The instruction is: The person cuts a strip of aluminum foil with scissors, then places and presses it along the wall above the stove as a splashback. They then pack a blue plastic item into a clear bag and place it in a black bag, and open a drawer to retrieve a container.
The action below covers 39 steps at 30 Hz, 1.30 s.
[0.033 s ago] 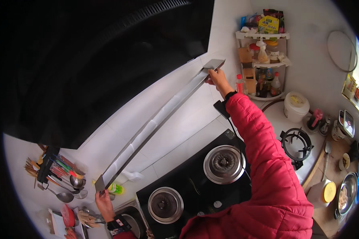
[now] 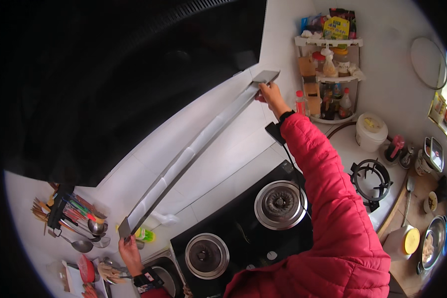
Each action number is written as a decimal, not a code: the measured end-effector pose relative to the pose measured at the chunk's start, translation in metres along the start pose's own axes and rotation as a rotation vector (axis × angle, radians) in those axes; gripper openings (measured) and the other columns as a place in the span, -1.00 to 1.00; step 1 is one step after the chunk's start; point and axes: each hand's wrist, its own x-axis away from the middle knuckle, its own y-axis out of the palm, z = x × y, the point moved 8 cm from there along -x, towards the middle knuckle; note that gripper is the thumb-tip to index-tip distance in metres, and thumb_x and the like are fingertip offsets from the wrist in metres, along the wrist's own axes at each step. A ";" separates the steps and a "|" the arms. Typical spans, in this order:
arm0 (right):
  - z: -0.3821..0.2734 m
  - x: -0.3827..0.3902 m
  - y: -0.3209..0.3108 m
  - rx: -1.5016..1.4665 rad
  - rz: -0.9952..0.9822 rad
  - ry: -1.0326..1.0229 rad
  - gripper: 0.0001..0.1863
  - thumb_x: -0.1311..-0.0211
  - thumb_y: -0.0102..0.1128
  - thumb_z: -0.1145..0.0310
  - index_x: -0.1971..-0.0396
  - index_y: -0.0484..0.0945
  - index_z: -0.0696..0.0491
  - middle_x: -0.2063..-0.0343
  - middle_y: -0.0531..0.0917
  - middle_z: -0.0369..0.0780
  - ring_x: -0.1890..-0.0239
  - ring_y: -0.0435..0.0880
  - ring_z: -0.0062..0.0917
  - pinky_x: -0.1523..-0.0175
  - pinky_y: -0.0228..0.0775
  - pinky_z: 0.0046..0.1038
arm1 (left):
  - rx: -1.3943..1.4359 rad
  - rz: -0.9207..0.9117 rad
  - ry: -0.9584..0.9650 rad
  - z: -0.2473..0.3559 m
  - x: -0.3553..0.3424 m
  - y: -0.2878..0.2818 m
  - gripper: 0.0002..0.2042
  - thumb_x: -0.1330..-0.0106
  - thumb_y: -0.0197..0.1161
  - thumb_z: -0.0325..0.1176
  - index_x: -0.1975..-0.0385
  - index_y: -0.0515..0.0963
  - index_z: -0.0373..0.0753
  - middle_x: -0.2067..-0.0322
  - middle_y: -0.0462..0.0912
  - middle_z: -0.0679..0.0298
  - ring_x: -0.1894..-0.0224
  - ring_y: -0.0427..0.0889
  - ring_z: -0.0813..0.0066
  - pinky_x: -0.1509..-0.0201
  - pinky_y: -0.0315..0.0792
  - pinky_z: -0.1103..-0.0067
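My left hand (image 2: 129,254) grips the lower-left end of a long metal trough (image 2: 193,149) lined with pale material, fingers closed on its end plate. My right hand (image 2: 270,94) is closed round the upper-right end. The trough slants up to the right just below a large black range hood (image 2: 134,84), in front of the white wall. Beneath it is a black cooktop (image 2: 241,248) with two round burners. A green bottle (image 2: 145,235) stands behind my left hand.
At left are a utensil rack (image 2: 62,206) and a sink (image 2: 166,275). At right are a corner shelf (image 2: 328,42) with jars and bottles, a white bucket (image 2: 370,134), a pot stand (image 2: 370,181) and a wooden board (image 2: 397,216) with a bowl (image 2: 429,243).
The trough's upper-right end and my right hand sit very slightly higher in the picture. Both hands keep their hold.
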 end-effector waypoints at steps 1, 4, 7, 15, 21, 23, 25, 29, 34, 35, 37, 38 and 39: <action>0.004 -0.010 0.001 0.004 0.016 -0.003 -0.64 -0.12 0.02 0.29 0.17 0.36 0.24 0.52 0.50 -0.20 0.60 0.59 -0.46 0.50 0.49 -0.53 | -0.066 0.013 0.014 0.000 -0.002 0.007 -0.85 -0.26 0.07 -0.43 0.34 0.45 -0.42 0.33 0.55 0.12 0.24 0.52 0.35 0.04 0.47 0.53; 0.013 -0.033 0.007 -0.047 0.046 0.004 -0.59 -0.11 0.03 0.29 0.12 0.34 0.29 0.49 0.50 -0.19 0.61 0.58 -0.48 0.50 0.50 -0.55 | -0.137 -0.009 0.039 0.003 -0.008 0.026 -0.82 -0.27 0.06 -0.43 0.29 0.44 -0.45 0.28 0.55 0.10 0.20 0.52 0.33 0.01 0.46 0.53; 0.014 -0.045 0.013 -0.141 0.057 -0.025 -0.53 -0.05 0.02 0.36 0.07 0.30 0.36 0.56 0.52 -0.16 0.65 0.50 -0.54 0.55 0.43 -0.55 | -0.097 -0.006 0.038 0.005 -0.014 0.033 -0.75 -0.27 0.05 -0.42 0.19 0.40 -0.51 0.21 0.54 0.06 0.15 0.52 0.30 0.00 0.47 0.52; 0.014 -0.051 0.020 -0.229 0.046 -0.082 -0.55 -0.14 0.10 0.27 0.12 0.28 0.31 0.48 0.50 -0.17 0.56 0.64 -0.40 0.44 0.52 -0.51 | -0.090 -0.029 0.050 0.023 -0.040 0.025 -0.71 -0.26 0.03 -0.44 0.11 0.36 -0.55 0.14 0.52 -0.01 0.11 0.52 0.22 -0.02 0.48 0.50; 0.015 -0.046 0.028 -0.257 0.055 -0.069 -0.55 -0.14 0.07 0.27 0.11 0.28 0.31 0.46 0.51 -0.15 0.54 0.64 -0.41 0.40 0.52 -0.53 | -0.127 -0.071 0.046 0.034 -0.057 0.023 -0.74 -0.26 0.02 -0.44 0.16 0.40 -0.52 0.16 0.54 0.01 0.10 0.52 0.21 -0.05 0.46 0.48; 0.012 -0.046 0.030 -0.273 0.031 -0.095 -0.39 -0.07 0.05 0.31 -0.04 0.11 0.38 0.55 0.54 -0.14 0.59 0.59 -0.46 0.43 0.49 -0.53 | -0.111 -0.093 0.042 0.035 -0.062 0.026 -0.75 -0.26 0.02 -0.44 0.18 0.42 -0.51 0.17 0.55 0.02 0.10 0.51 0.22 -0.07 0.45 0.47; 0.012 -0.048 0.028 -0.231 0.056 -0.080 -0.28 -0.03 0.04 0.35 -0.12 0.00 0.45 0.61 0.56 -0.12 0.61 0.56 -0.48 0.44 0.47 -0.54 | -0.067 -0.134 0.041 0.034 -0.069 0.031 -0.76 -0.27 0.00 -0.44 0.19 0.42 -0.50 0.18 0.55 0.03 0.11 0.51 0.23 -0.10 0.42 0.45; 0.008 -0.048 0.032 -0.207 0.059 -0.102 -0.34 -0.05 0.04 0.35 -0.08 0.05 0.43 0.62 0.56 -0.11 0.62 0.56 -0.49 0.47 0.46 -0.55 | -0.076 -0.148 -0.002 0.028 -0.084 0.029 -0.77 -0.28 -0.01 -0.45 0.21 0.41 -0.51 0.20 0.55 0.03 0.13 0.51 0.23 -0.14 0.39 0.43; 0.009 -0.047 0.034 -0.193 0.100 -0.107 -0.42 -0.06 0.04 0.37 -0.02 0.12 0.40 0.60 0.56 -0.09 0.63 0.55 -0.50 0.51 0.46 -0.56 | -0.071 -0.151 -0.031 0.019 -0.108 0.018 -0.77 -0.30 -0.03 -0.43 0.21 0.40 -0.52 0.21 0.54 -0.01 0.13 0.51 0.23 -0.15 0.39 0.42; 0.008 -0.046 0.036 -0.192 0.083 -0.126 -0.42 -0.06 0.04 0.37 -0.02 0.11 0.40 0.59 0.56 -0.09 0.64 0.54 -0.51 0.51 0.46 -0.56 | -0.054 -0.136 -0.043 0.017 -0.113 0.015 -0.77 -0.31 -0.04 -0.44 0.21 0.39 -0.53 0.21 0.54 -0.01 0.13 0.51 0.23 -0.15 0.38 0.42; 0.009 -0.044 0.035 -0.174 0.092 -0.121 -0.42 -0.06 0.05 0.38 -0.02 0.11 0.40 0.59 0.56 -0.09 0.65 0.53 -0.52 0.52 0.46 -0.57 | -0.046 -0.149 -0.059 0.013 -0.120 0.012 -0.77 -0.32 -0.06 -0.44 0.20 0.39 -0.53 0.22 0.53 -0.02 0.14 0.51 0.22 -0.15 0.38 0.42; 0.010 -0.044 0.035 -0.167 0.092 -0.122 -0.41 -0.08 0.06 0.35 -0.04 0.11 0.37 0.58 0.57 -0.09 0.65 0.55 -0.52 0.51 0.47 -0.58 | -0.032 -0.146 -0.085 0.008 -0.123 0.010 -0.77 -0.32 -0.06 -0.44 0.20 0.38 -0.53 0.21 0.53 -0.03 0.13 0.51 0.22 -0.15 0.38 0.42; 0.011 -0.043 0.036 -0.158 0.092 -0.122 -0.39 -0.10 0.08 0.32 -0.06 0.12 0.35 0.56 0.58 -0.10 0.65 0.57 -0.52 0.50 0.48 -0.59 | -0.016 -0.144 -0.108 0.002 -0.126 0.007 -0.77 -0.33 -0.06 -0.44 0.20 0.38 -0.53 0.21 0.53 -0.03 0.13 0.51 0.22 -0.15 0.38 0.42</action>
